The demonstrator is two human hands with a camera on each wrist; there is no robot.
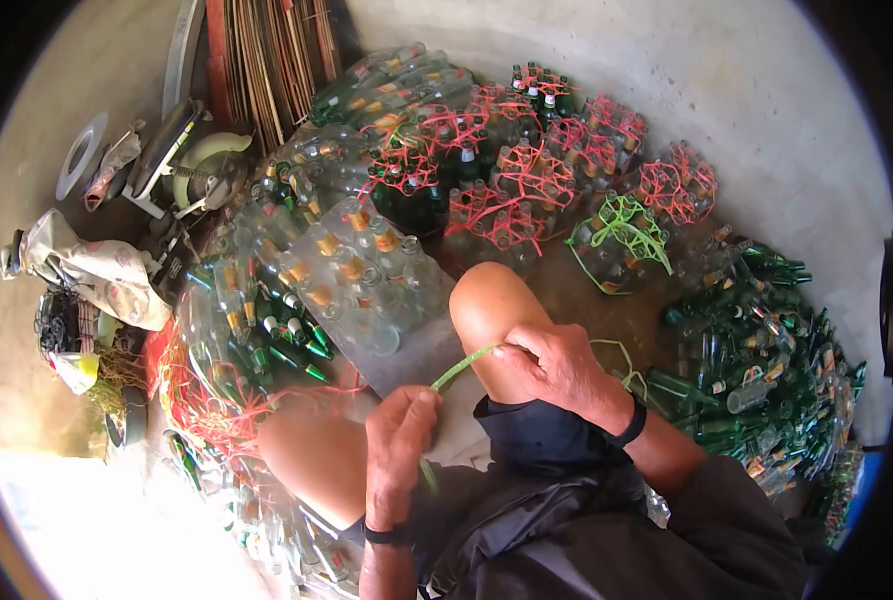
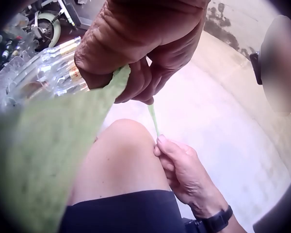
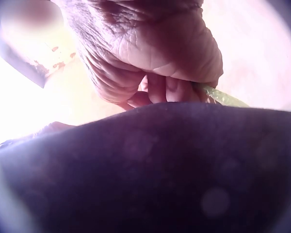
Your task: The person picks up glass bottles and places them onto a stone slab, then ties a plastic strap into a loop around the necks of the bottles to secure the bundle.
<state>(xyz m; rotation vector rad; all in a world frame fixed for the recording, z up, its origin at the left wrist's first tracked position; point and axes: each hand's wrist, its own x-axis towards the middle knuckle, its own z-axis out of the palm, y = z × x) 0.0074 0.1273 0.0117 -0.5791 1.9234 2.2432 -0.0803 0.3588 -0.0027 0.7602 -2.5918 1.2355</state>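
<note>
The floor (image 1: 588,305) is largely covered with glass bottles. Along its far edge, by the wall, upright bundles of bottles (image 1: 511,205) are bound with red strips, and one bundle (image 1: 621,240) is bound with green strips. A large heap of green and clear bottles (image 1: 766,370) is spread along the right edge. Left of the middle, clear bottles (image 1: 366,275) are stood close together on a grey board (image 1: 378,372). Green bottles (image 1: 286,335) are laid beside them, with loose red strips (image 1: 201,400) tangled toward the left edge. More bottles (image 1: 396,80) are piled lying down at the far left.
</note>
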